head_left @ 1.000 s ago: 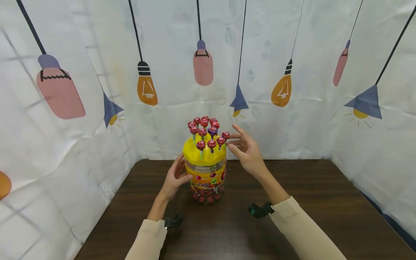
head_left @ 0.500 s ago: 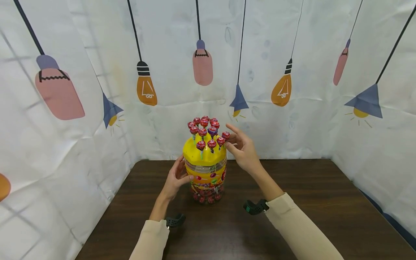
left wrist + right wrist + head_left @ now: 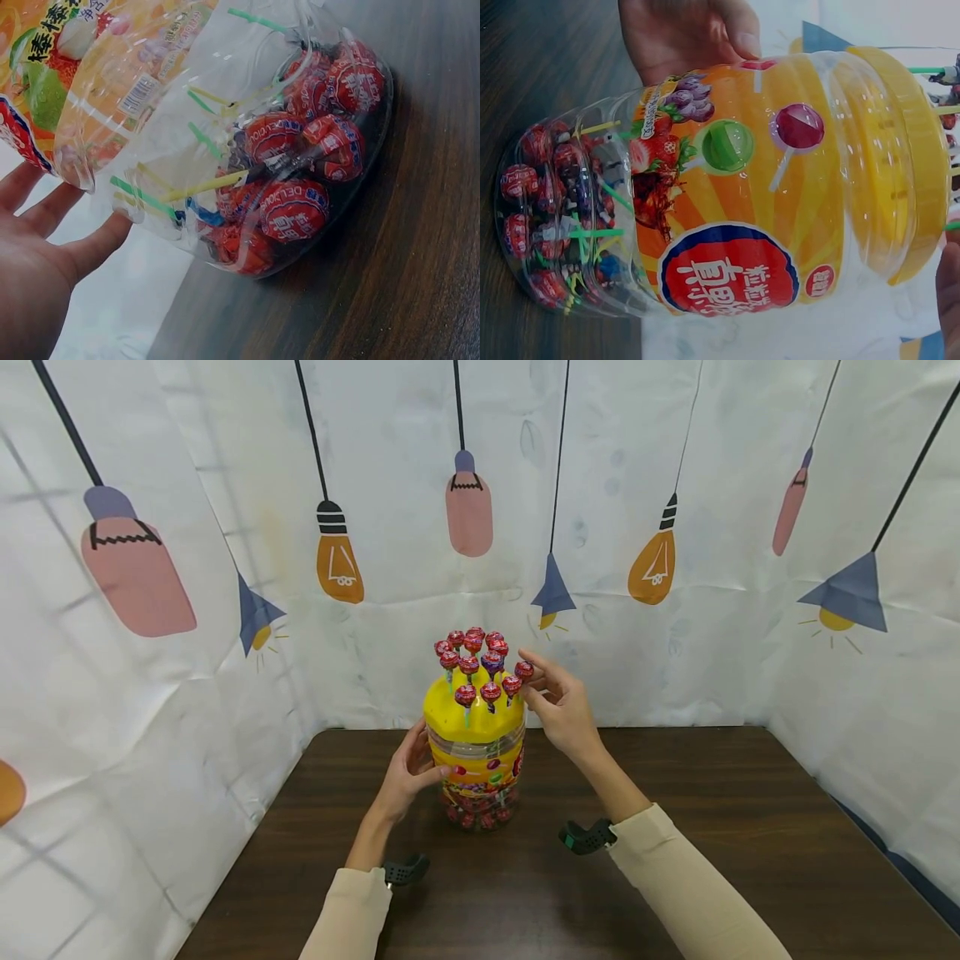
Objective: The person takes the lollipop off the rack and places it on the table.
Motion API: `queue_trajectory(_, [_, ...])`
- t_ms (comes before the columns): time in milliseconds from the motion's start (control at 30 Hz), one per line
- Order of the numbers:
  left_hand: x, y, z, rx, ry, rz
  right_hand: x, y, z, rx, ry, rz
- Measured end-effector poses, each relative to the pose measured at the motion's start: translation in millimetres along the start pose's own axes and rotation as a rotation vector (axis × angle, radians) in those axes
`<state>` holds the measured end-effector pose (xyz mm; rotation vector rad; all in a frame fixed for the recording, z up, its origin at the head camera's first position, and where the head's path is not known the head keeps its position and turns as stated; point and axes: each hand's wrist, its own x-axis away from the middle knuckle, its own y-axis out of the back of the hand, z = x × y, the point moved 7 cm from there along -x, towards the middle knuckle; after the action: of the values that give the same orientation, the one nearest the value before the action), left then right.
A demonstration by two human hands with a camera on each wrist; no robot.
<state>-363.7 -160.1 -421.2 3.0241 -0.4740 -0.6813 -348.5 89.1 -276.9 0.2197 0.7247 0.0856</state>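
A clear plastic candy jar (image 3: pixel 480 772) with a colourful label stands upright on the table, wrapped lollipops inside its base. Several red-wrapped lollipops (image 3: pixel 466 696) stick up from holes in its yellow lid (image 3: pixel 442 714). My left hand (image 3: pixel 401 781) holds the jar's left side, thumb towards the front. In the left wrist view, fingertips (image 3: pixel 112 232) touch the clear wall. With thumb and fingers, my right hand (image 3: pixel 562 706) pinches a lollipop (image 3: pixel 524 671) at the lid's right edge. Its stick is mostly hidden; in the right wrist view only the thumb (image 3: pixel 949 289) shows beside the lid.
The dark wooden table (image 3: pixel 675 860) extends around the jar to both sides. Behind it hangs a white cloth (image 3: pixel 390 652) printed with lamps and bulbs. Black straps with cameras (image 3: pixel 587 837) sit at both wrists below beige sleeves.
My right hand has moved slightly left and closed in on the lollipop at the lid's right edge, which has shifted very little. The left hand stays on the jar.
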Motion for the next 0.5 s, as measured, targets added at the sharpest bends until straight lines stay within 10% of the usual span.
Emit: queue_trajectory(500, [0.2,-2.9,9.7,-0.036,0.029,0.064,7.8,19.4,-6.5,-0.091,0.071,-0.149])
